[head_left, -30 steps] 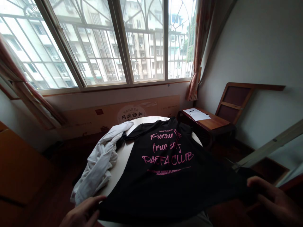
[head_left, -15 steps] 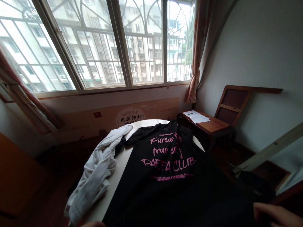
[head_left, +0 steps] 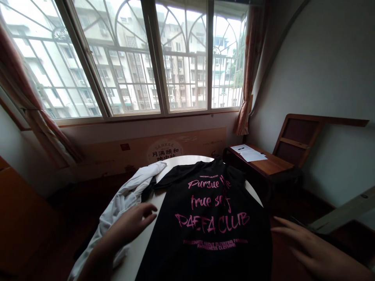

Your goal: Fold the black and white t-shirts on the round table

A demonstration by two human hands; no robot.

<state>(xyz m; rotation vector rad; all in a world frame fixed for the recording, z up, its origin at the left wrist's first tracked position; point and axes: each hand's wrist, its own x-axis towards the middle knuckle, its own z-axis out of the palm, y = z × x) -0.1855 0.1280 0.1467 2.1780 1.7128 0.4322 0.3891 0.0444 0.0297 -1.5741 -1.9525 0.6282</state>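
A black T-shirt [head_left: 205, 210] with pink lettering lies spread over a white round table [head_left: 190, 159], its sleeves toward the window. Left of it, a rumpled white garment [head_left: 117, 199] hangs over the table's edge. My left hand [head_left: 133, 222] hovers above the white garment and the bare strip of table, fingers slightly curled but apart, holding nothing. Beside the shirt's right edge, my right hand [head_left: 310, 246] has its fingers stretched out and spread. Nothing is in it. The near hem of the shirt runs out of the frame.
Sheets of paper [head_left: 249, 153] with a pen lie on a wooden side table [head_left: 272, 166] at the right. A wooden folding panel [head_left: 299, 134] leans by the wall. Behind the table, a printed cardboard panel [head_left: 134, 152] stands under the window.
Both hands have let go of the shirt's near end and moved forward along its sides. The shirt now lies flatter, its right side no longer pulled out. The view has tilted slightly.
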